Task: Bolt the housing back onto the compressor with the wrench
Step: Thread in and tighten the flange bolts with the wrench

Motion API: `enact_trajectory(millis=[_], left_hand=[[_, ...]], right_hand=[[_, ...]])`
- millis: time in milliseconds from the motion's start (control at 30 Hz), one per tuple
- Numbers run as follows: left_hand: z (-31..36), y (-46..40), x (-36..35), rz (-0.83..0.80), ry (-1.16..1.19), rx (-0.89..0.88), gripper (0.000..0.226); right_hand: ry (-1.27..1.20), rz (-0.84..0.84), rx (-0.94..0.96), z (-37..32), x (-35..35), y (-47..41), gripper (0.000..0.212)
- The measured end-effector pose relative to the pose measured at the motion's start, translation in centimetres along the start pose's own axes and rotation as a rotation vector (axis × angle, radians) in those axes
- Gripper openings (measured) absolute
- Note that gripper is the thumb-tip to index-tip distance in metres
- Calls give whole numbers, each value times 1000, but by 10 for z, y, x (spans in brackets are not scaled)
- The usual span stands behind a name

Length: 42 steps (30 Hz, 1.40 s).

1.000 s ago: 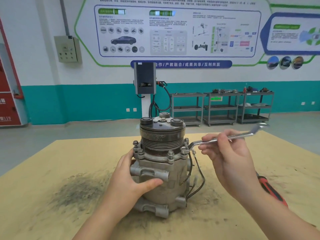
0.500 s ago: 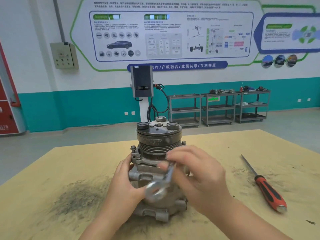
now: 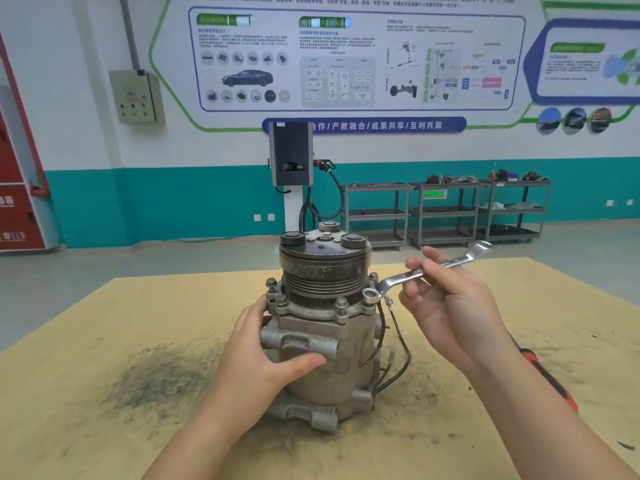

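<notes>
One compressor (image 3: 325, 344) stands upright at mid-table, pulley end up. Its housing flange (image 3: 311, 311) carries four visible bolts. One double-ended ring wrench (image 3: 429, 268): its ring end sits over the flange's right-hand bolt. The right hand (image 3: 450, 306) pinches the wrench shank with curled fingers. The left hand (image 3: 256, 355) grips the compressor body, thumb across its front. One red-handled screwdriver (image 3: 550, 379) lies on the table, partly hidden by the right forearm. The tan table (image 3: 104, 323) bears dark grit patches. Behind: three metal carts (image 3: 446, 213), one charging post (image 3: 291, 161), a wall poster (image 3: 356, 60).
</notes>
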<state>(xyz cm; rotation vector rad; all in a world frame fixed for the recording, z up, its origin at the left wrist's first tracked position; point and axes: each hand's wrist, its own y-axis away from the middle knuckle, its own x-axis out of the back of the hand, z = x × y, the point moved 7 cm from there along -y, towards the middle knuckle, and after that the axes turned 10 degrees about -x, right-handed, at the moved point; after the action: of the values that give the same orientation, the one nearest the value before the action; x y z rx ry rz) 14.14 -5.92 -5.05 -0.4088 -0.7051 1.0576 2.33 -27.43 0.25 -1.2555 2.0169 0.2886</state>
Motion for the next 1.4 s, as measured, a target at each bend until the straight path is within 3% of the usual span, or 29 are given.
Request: enact_trajectory(millis=[100, 267, 467, 600, 767, 933, 1033, 1167, 1300, 1400], left_hand=[[1, 0, 0, 7, -1, 3, 95], [1, 0, -2, 19, 2, -14, 105], [-6, -1, -3, 34, 1, -17, 94], [-8, -2, -3, 37, 6, -28, 92], [-7, 1, -3, 30, 16, 1, 105], [-1, 2, -2, 23, 22, 8, 113], [1, 1, -2, 24, 15, 2, 107], [1, 2, -1, 26, 10, -3, 105], [3, 2, -2, 23, 2, -7, 84], [4, 2, -2, 23, -3, -13, 78]], right_hand=[[116, -4, 199, -5, -3, 9, 9], [601, -99, 895, -13, -31, 61, 7], [953, -140, 1134, 11, -58, 86, 12], [1001, -118, 1112, 21, -66, 90, 13], [753, -132, 1043, -4, -54, 91, 11], [296, -31, 612, -15, -28, 61, 10], [171, 18, 436, -11, -14, 45, 15], [139, 12, 354, -6, -10, 36, 20], [79, -18, 216, -6, -5, 23, 16], [137, -19, 270, -6, -4, 25, 7]])
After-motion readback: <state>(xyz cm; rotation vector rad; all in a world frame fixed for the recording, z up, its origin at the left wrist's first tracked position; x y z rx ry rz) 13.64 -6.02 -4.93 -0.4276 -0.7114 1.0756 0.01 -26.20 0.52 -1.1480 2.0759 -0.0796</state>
